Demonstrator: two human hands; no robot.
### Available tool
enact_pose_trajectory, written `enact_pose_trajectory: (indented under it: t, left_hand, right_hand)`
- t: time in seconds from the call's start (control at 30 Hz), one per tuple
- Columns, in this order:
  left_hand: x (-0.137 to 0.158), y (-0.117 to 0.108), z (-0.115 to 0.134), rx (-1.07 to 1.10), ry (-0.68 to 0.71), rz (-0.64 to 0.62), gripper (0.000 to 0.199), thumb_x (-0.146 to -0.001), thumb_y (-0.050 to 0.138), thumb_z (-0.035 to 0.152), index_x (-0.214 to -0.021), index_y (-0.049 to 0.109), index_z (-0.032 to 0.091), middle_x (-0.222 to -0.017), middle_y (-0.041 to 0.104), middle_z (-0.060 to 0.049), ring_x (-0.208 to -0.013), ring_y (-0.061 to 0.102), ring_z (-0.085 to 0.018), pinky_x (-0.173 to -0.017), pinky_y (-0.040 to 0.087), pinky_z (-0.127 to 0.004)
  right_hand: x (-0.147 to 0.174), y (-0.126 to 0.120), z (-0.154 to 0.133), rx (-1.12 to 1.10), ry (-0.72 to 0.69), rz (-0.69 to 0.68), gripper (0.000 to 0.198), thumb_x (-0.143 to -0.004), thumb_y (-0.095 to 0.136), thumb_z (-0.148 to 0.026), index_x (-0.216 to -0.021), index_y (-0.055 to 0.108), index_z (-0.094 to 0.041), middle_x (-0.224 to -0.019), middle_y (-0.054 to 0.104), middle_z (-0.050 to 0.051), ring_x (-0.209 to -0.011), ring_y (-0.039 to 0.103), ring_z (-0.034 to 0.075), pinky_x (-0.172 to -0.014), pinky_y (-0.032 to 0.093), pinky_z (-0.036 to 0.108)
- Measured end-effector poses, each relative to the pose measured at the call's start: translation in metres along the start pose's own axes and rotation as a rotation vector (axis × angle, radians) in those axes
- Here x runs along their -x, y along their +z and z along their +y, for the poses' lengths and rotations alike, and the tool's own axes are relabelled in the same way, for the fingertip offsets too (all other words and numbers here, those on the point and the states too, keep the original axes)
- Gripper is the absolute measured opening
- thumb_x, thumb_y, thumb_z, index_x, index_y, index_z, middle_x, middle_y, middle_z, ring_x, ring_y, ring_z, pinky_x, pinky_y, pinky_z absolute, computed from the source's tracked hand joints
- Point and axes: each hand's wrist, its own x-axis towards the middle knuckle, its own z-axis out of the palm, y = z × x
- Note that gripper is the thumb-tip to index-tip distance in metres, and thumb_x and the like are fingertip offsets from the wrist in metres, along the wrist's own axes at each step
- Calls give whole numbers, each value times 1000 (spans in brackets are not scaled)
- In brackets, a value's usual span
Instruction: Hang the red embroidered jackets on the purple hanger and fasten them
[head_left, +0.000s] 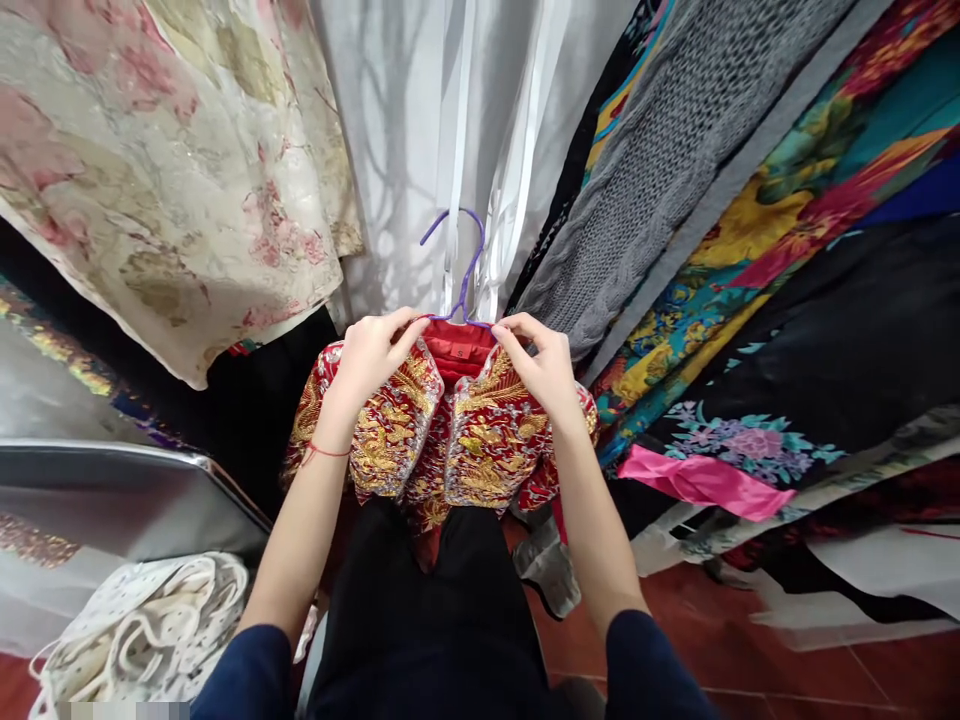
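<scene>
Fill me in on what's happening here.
A person's left hand and right hand pinch the neckline of a red and gold jacket, one on each side. The jacket is on a purple hanger, which rises in front of white cloth. A floral garment hangs to the left, and a grey knit to the right.

The left hand (375, 352) and right hand (538, 362) pinch opposite sides of the collar of a red-and-gold embroidered jacket (491, 440), on a purple hanger (478, 255) whose hook rises between and beyond them. White straps (458, 120) hang behind the hook. A cream floral cloth (187, 180) hangs left of the hands, a grey knit garment (660, 150) beyond and right of them. Nearer the body, left of the hands, lies a dotted white fabric bundle (150, 630).
</scene>
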Motion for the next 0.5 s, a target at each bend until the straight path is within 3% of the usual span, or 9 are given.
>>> enact_pose_trajectory:
  t: [0.2,0.3,0.4,0.5]
  left_hand:
    - [-7,13,2,160,-63,245,40,-98,49,46,-90,74,16,-63,61,1,-54,43,-10,-57,33,-26]
    - [-4,15,6,172,-91,223,39,-98,50,47,-88,73,17,-65,62,0,-56,47,-10,-59,36,-26]
    - [11,16,8,203,-74,203,34,-97,53,47,-101,70,18,-85,71,-3,-72,61,-13,-71,46,-27]
    - [44,28,11,123,-67,434,35,-90,62,49,-108,63,19,-107,69,-8,-98,63,-20,-89,49,-34]
  right_hand:
    - [-13,5,-2,79,-5,220,27,-96,53,-43,-84,65,-22,-75,66,0,-69,58,14,-71,47,29]
    - [-15,13,11,112,-31,235,29,-98,51,-43,-85,65,-21,-76,65,1,-68,57,14,-71,46,30]
    - [-3,18,24,198,-116,260,29,-98,49,-45,-91,65,-21,-86,69,5,-81,62,18,-81,48,35]
    - [26,23,29,346,-219,427,30,-95,52,-49,-93,65,-22,-93,70,10,-94,63,24,-89,47,42]
